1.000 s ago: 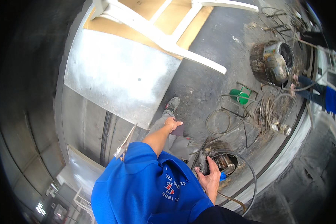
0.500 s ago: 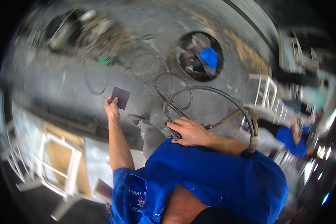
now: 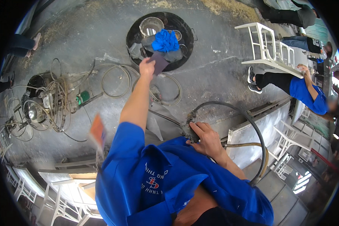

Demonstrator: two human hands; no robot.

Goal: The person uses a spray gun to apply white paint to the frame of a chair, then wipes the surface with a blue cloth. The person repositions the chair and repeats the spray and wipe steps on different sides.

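Grey floor point(image 3: 86, 34), round black tub point(image 3: 190, 40), arching dark hose point(image 3: 229, 106), crumpled blue cloth point(image 3: 165, 40) inside the tub, right hand point(image 3: 209, 140) with fingers curled around a grimy tool point(image 3: 186, 130), left hand point(image 3: 147, 68) with fingers pinching a purplish sheet point(image 3: 159, 63) before the tub's rim.

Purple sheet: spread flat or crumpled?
Flat: the purple sheet in the left hand shows straight edges, no visible creases; cannot tell if it's doubled.

Held tool point(image 3: 186, 129) partly hidden
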